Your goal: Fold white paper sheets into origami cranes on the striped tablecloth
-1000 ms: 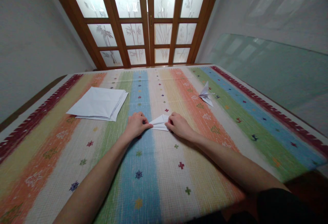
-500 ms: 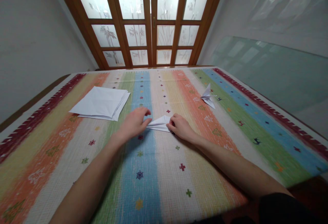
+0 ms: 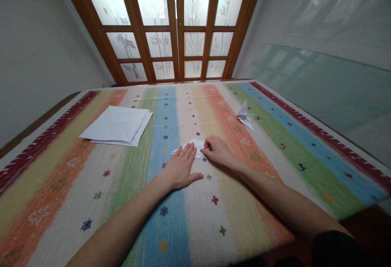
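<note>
A partly folded white paper (image 3: 198, 145) lies on the striped tablecloth (image 3: 189, 218) in front of me. My left hand (image 3: 181, 168) rests flat on the cloth, fingers stretched out, fingertips on the paper's near left part. My right hand (image 3: 218, 151) is closed in a pinch on the paper's right edge. Much of the paper is hidden under the two hands.
A stack of white paper sheets (image 3: 118, 124) lies at the left of the table. A finished folded paper crane (image 3: 245, 114) stands at the right, beyond my right hand. Wooden doors with frosted glass (image 3: 174, 27) close the far end; a glass pane (image 3: 320, 84) leans along the right wall.
My left hand left its pinch on the paper's left tip, lifted, then came down flat with its fingers on the paper. My right hand kept its hold on the right edge.
</note>
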A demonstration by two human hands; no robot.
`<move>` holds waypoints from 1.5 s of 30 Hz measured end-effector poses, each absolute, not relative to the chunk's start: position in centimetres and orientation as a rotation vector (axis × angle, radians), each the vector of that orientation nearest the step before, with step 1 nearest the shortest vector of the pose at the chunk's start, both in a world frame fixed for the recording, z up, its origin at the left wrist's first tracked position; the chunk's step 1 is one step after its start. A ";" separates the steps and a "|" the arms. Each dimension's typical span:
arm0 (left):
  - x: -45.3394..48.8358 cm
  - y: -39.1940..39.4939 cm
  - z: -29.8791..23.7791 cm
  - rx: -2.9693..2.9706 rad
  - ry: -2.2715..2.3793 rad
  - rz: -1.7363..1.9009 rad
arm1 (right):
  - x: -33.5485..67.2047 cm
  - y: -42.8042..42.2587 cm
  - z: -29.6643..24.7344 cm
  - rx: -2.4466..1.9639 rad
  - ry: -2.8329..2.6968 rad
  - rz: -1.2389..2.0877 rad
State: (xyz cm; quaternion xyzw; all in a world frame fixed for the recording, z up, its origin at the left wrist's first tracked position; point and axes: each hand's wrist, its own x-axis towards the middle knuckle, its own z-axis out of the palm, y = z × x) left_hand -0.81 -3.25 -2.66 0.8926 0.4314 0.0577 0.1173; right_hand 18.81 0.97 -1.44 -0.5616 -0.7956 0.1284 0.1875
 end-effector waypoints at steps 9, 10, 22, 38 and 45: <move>-0.8 -3.5 -2.2 2.737 1.288 0.025 | 20.0 2.8 -1.3 -1.549 -2.029 0.601; -0.9 -3.6 -2.3 2.739 1.289 0.030 | 19.8 3.1 -1.3 -1.513 -2.014 0.586; -0.1 -4.5 -1.4 2.835 1.438 0.042 | 16.9 6.0 -2.1 -1.104 -2.352 0.595; 1.2 -5.9 -1.4 2.770 1.646 -0.021 | 17.6 4.9 -2.5 -0.963 -2.265 0.679; 1.2 -5.9 -1.3 2.771 1.648 0.007 | 17.6 5.1 -2.8 -0.844 -2.378 0.493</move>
